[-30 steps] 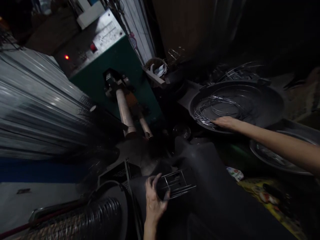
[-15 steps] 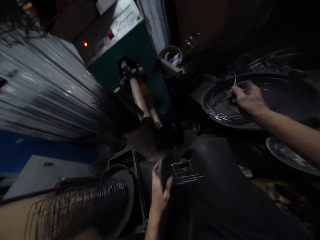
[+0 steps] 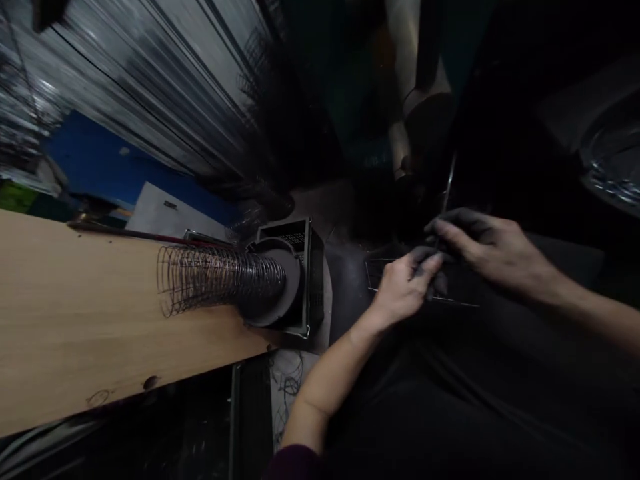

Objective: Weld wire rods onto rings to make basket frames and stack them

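My right hand (image 3: 493, 247) is closed in a pinch on a thin metal wire (image 3: 451, 179), which sticks up past the fingertips. Close against it, my left hand (image 3: 407, 283) has its thumb and fingers drawn together by the wire's lower end. Whatever lies between the left fingers is hidden. A rectangular wire frame (image 3: 368, 275) lies on the dark cloth (image 3: 350, 287) over my lap. Its left end shows beside my left hand, and a thin rod of it runs out below the fingers; my hands cover the middle.
Left of my hands, a stack of wire rings (image 3: 215, 273) extends from a round dark disc (image 3: 290, 283) at a black crate (image 3: 314, 280). A wooden board (image 3: 100, 320) spans the left side. A basin (image 3: 595, 143) with shiny wire stands at the right edge. Machine tubes (image 3: 403, 53) are overhead.
My right hand has come from the wire basin to my left hand, bringing a wire. The left fingers have closed. My view has swung left and down.
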Demonstrator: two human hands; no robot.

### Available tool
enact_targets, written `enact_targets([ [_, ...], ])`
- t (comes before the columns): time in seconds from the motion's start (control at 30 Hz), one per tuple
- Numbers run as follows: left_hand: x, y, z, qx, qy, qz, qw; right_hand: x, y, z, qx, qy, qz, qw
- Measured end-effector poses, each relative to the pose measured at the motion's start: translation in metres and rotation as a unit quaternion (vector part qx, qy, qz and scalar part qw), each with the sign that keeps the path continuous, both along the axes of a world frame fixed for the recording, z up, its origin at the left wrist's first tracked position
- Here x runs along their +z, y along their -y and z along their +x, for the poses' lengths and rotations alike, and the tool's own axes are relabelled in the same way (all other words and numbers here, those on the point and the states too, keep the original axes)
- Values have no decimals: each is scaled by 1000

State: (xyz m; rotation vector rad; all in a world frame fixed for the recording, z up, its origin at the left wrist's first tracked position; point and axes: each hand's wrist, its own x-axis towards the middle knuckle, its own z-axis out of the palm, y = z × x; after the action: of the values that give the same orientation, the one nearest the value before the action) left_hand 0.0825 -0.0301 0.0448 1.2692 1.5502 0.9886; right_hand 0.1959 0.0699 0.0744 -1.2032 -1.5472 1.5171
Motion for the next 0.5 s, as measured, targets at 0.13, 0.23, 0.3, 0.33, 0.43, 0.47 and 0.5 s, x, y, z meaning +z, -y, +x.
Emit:
enact_targets([
  [0.13,-25,23,-50,-35,-143,114,982,-16,-4,-4,7,15,-37,999],
  [0.23,-60,31,-68,-73,-228,140,961,-24,-9,-8,60,31,-74,995],
  [0.3,-80,29,-66,-78,-265,135,952,-27,-12,-10,63,46,-85,993],
  [0.33,-85,27,-62,-76,-283,136,946,-28,-13,-11,48,58,-86,993],
  [0.43,-83,13,-46,-87,-342,158,922,-29,-19,-8,-6,79,-73,994],
  [0.47,-79,7,-42,-98,-354,166,915,-30,-21,-6,-15,73,-67,995],
  [0.5,-75,2,-39,-105,-356,170,913,-31,-23,-4,-24,60,-65,996],
])
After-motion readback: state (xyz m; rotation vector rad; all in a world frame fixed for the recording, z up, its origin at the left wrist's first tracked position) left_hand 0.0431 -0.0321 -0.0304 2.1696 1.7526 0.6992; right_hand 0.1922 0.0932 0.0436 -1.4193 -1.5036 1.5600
